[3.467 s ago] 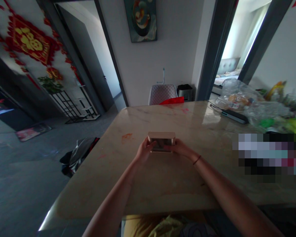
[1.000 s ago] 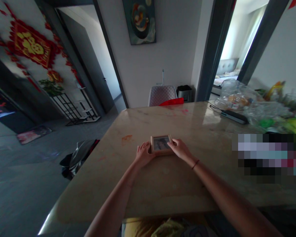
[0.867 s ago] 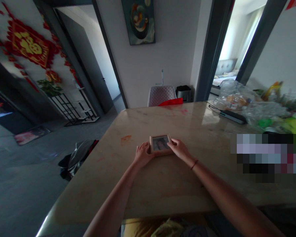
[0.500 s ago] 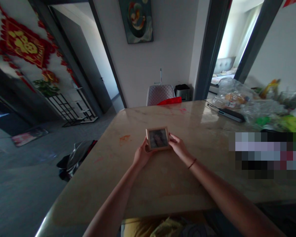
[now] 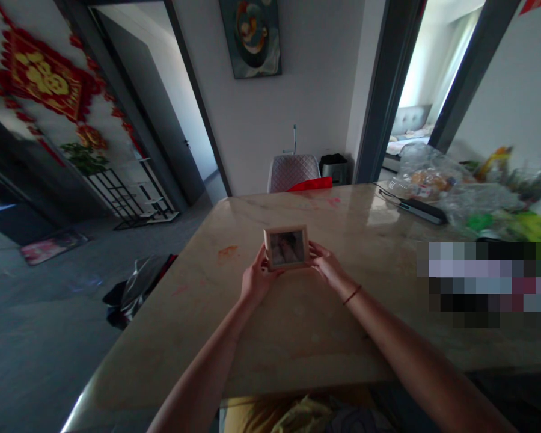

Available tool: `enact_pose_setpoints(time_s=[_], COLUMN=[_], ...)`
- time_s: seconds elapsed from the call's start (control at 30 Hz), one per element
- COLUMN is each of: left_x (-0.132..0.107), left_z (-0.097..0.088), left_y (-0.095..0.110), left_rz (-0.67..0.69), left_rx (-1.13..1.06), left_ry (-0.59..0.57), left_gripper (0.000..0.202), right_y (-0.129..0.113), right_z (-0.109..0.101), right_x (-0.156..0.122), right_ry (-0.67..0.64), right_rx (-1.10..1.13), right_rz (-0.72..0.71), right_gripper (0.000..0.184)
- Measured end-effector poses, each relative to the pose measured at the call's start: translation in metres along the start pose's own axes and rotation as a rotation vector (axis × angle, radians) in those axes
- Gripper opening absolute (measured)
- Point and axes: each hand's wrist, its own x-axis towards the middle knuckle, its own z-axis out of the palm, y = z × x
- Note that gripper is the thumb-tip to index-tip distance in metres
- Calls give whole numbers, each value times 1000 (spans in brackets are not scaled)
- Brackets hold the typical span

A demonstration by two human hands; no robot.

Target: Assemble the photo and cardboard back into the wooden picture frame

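A small picture frame (image 5: 287,248) with a light wooden border and a dark photo faces me over the middle of the table (image 5: 306,337). My left hand (image 5: 258,275) grips its left side and lower left corner. On the opposite edge, my right hand (image 5: 325,262) is closed, with a thin dark band around that wrist. Some fingertips are hidden behind the frame. Whether its lower edge touches the tabletop, I cannot tell.
Clear plastic bags and packages (image 5: 433,171) crowd the table's right side, near a long dark device (image 5: 421,210) with a cord. A quilted chair (image 5: 293,171) with a red item stands beyond the far edge. A dark bag (image 5: 139,288) lies on the floor at left.
The picture frame has moved slightly up and to the left and now looks a little larger and more upright. Both hands keep hold of its sides.
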Motion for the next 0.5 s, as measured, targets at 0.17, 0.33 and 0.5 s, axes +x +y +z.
enact_pose_setpoints(time_s=[0.17,0.33,0.5], left_x=[2,3,2], left_z=[0,0,-6], left_y=[3,14,20], left_rz=[30,0,21], left_rx=[-310,-595,-676], left_ry=[0,1,-13], left_gripper=[89,82,75], right_y=[-14,-28,-33], right_z=[4,8,14], right_x=[-5,-13,-19], right_ry=[-96,-166,-173], right_rx=[-18,-42,-12], right_rz=[-7,-9,-37], right_gripper=[60,58,55])
